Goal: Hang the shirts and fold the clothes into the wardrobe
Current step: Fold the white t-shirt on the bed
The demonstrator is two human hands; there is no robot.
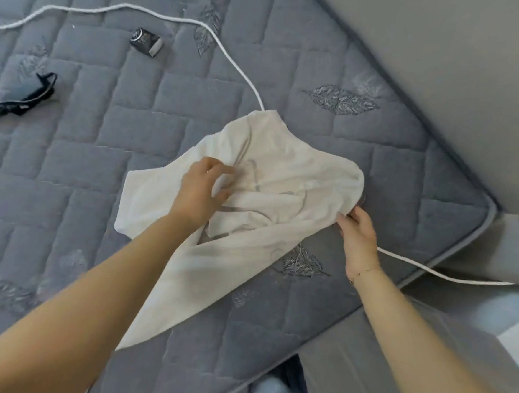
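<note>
Close to the person, two bare arms reach out over a grey mattress. The right hand pinches the edge of a white shirt between its fingers and thumb, near the corner of the bed. The left hand is on top of the shirt, and its fingers are bent and seem to be grabbing a bit of the cloth in the middle. The shirt lies crumpled on the mattress, not flat and not folded. It looks like the job has only just begun for this shirt: it is not on a hanger and no wardrobe can be seen, so the smoothing, folding or hanging, and putting away are all still to do. The shirt is long and thin in shape, running from the near left, by the left arm, up to the far right. Which end is the neck is hard to tell. A white cord runs under the shirt. Farther away lie a small dark box and a black strap.
</note>
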